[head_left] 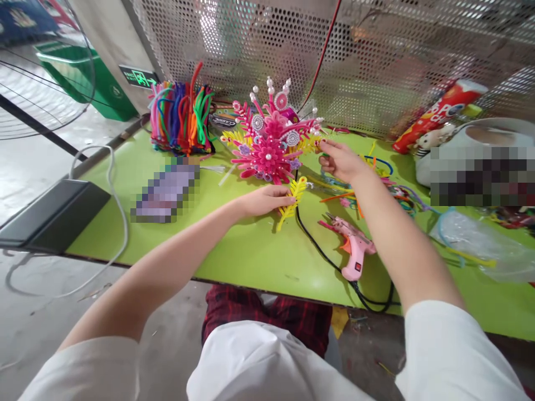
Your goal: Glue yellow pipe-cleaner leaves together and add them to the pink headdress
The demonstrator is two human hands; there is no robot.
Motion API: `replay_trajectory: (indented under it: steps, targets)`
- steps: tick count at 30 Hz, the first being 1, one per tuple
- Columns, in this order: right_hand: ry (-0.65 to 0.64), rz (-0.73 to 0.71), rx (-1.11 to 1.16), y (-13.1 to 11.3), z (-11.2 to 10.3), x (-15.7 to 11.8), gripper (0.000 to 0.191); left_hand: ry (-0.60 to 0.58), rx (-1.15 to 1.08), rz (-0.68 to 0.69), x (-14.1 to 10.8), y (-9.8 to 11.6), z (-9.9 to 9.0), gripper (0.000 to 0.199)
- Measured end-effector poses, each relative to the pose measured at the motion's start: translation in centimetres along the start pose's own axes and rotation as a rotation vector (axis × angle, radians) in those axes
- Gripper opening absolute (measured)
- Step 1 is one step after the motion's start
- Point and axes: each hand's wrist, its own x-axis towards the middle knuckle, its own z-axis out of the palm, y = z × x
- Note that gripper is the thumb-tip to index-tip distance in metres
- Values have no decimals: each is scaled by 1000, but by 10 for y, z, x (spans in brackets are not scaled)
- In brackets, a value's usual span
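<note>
A pink flower headpiece [267, 147] stands on the green table, made of fuzzy pipe cleaners with pearl beads, round beaded discs and small purple flowers. Yellow leafy sprigs stick out on both of its sides. Just in front of it, my left hand [267, 200] is closed on a loose yellow pipe-cleaner leaf [296, 197], held between thumb and fingers. At the headpiece's right side my right hand [340, 159] pinches the outer end of the yellow sprig [308, 143]; its fingertips partly cover that end. To the right front lies a pink hot glue gun [353, 248], its nozzle facing away from me.
Bundled coloured pipe cleaners [181, 120] stand at the back left. Loose stems [388, 189] and a clear plastic bag [480, 245] lie on the right. A black cord [315, 245], a blurred-out flat object [167, 192], a dark box [54, 214] and a red chip can [438, 114] surround the work.
</note>
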Motion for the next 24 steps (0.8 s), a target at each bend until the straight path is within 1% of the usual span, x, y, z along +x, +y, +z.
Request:
replay_trajectory:
  steps: [3, 5, 9, 11, 13, 15, 17, 20, 22, 24]
  targets:
    - [0, 13, 191, 5, 6, 7, 33, -4, 12, 9, 0, 1, 0, 31]
    - [0, 30, 248, 7, 10, 10, 29, -5, 15, 8, 0, 2, 0, 31]
    - [29, 44, 189, 7, 16, 11, 23, -12, 23, 6, -1, 3, 1, 30]
    - [31, 47, 190, 5, 18, 12, 27, -16, 33, 8, -1, 3, 2, 31]
    - [21, 52, 236, 5, 21, 13, 31, -14, 34, 8, -2, 4, 2, 32]
    - [12, 62, 256, 4, 24, 14, 32, -16, 31, 7, -2, 4, 3, 34]
    - [11, 65, 211, 4, 27, 14, 34, -15, 30, 6, -2, 4, 3, 36]
    - [29, 58, 124, 5, 31, 13, 44, -15, 37, 10, -2, 3, 2, 41]
    - [46, 58, 106, 5, 31, 13, 50, -25, 45, 12, -2, 2, 2, 44]
    - [57, 69, 101, 6, 28, 15, 51, -32, 53, 10, -2, 2, 1, 44]
